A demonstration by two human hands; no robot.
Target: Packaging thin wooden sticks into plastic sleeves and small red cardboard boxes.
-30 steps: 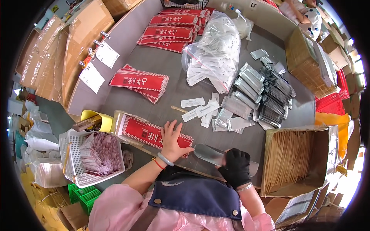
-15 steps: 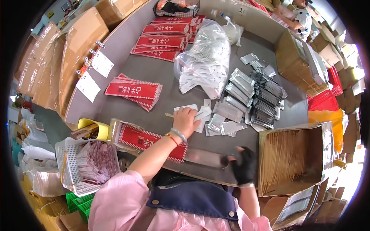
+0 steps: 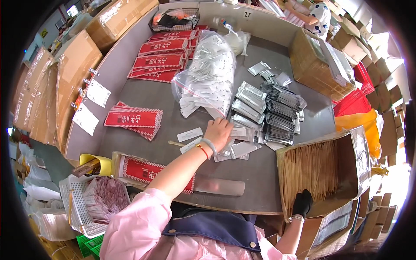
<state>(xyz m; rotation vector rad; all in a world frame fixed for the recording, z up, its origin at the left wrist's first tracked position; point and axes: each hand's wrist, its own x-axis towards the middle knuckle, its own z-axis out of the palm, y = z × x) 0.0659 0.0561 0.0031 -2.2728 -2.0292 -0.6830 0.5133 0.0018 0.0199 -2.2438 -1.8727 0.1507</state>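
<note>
The bare left hand (image 3: 219, 132) presses down, fingers together, on small silver packets (image 3: 236, 145) mid-table, while the black-gloved right hand (image 3: 302, 203) grips the near wall of a cardboard box (image 3: 359, 160) packed with wooden sticks (image 3: 310, 171).

A single head-worn fisheye view looks steeply down from above the person's pink-sleeved shoulders onto the grey work table (image 3: 143, 97), facing forward across it. The table's near edge sits close under the lens, its far edge bends along the top rim. The open brown cardboard box of thin wooden sticks (image 3: 323, 171) lies at lower right. No second view is given.
</note>
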